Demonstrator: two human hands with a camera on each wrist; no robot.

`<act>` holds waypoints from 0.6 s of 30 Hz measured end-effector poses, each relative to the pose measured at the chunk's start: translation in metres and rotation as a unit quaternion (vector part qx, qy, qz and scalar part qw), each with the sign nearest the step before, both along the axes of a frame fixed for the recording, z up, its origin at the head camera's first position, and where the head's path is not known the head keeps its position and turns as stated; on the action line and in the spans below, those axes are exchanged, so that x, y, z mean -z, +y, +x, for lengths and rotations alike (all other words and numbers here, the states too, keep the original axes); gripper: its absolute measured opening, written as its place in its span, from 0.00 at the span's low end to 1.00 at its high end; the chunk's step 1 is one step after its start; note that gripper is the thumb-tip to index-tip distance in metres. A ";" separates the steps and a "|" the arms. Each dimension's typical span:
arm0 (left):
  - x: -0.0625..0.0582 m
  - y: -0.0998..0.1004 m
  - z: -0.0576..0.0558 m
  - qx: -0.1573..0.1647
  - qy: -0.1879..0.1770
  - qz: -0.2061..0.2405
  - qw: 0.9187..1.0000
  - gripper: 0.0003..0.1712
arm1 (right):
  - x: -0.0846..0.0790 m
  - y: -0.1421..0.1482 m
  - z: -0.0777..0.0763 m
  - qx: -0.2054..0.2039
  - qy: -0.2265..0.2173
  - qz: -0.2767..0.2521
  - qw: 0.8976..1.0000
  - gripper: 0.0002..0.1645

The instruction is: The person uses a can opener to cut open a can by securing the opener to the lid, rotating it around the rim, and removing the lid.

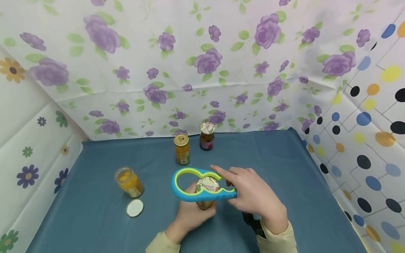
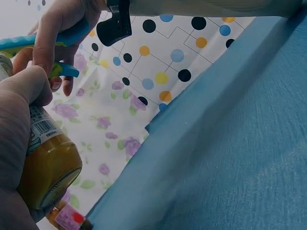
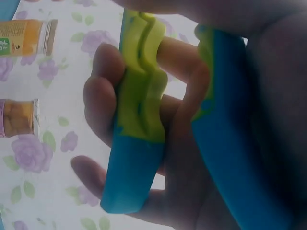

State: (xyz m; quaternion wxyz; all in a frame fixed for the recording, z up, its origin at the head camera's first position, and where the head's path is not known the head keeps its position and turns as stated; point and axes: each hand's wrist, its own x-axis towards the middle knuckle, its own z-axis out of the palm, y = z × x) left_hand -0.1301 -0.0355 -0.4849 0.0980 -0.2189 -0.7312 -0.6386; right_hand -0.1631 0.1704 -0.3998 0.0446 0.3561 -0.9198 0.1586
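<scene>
My left hand (image 1: 191, 215) grips a glass jar (image 2: 50, 167) with a printed lid (image 1: 207, 184) facing up; the left wrist view shows its yellowish contents and a barcode label. Around the lid, in the head view, lies a blue and lime-green jar opener (image 1: 188, 197) with wavy inner edges. My right hand (image 1: 254, 191) holds the opener by its two handle arms, the index finger stretched along the top. In the right wrist view, several fingers curl around one green and blue handle arm (image 3: 136, 177), with a gap between the two arms.
An uncapped jar (image 1: 130, 182) of orange contents stands at left, its pale loose lid (image 1: 135, 207) beside it on the blue cloth (image 1: 101, 225). Behind my hands stand a gold-lidded jar (image 1: 182, 149) and a darker jar (image 1: 207, 136). Patterned curtains (image 1: 177, 63) enclose the table's back and sides.
</scene>
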 end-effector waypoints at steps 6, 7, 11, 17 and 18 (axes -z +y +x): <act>0.001 -0.001 -0.004 -0.030 0.036 -0.034 0.998 0.38 | -0.003 -0.005 0.009 0.016 0.006 0.014 1.000 0.58; 0.001 -0.001 -0.004 -0.030 0.034 -0.033 0.998 0.38 | -0.003 -0.006 0.011 0.022 0.004 0.016 1.000 0.57; -0.001 -0.003 -0.002 -0.022 0.007 -0.021 1.000 0.35 | -0.004 -0.010 0.015 0.046 -0.004 0.017 0.999 0.58; -0.004 -0.007 -0.001 -0.009 -0.009 -0.002 1.000 0.32 | -0.004 -0.019 0.015 0.057 0.025 0.018 0.998 0.55; -0.005 -0.008 -0.001 -0.008 -0.010 0.000 1.000 0.32 | -0.005 -0.021 0.015 0.058 0.030 0.018 0.998 0.54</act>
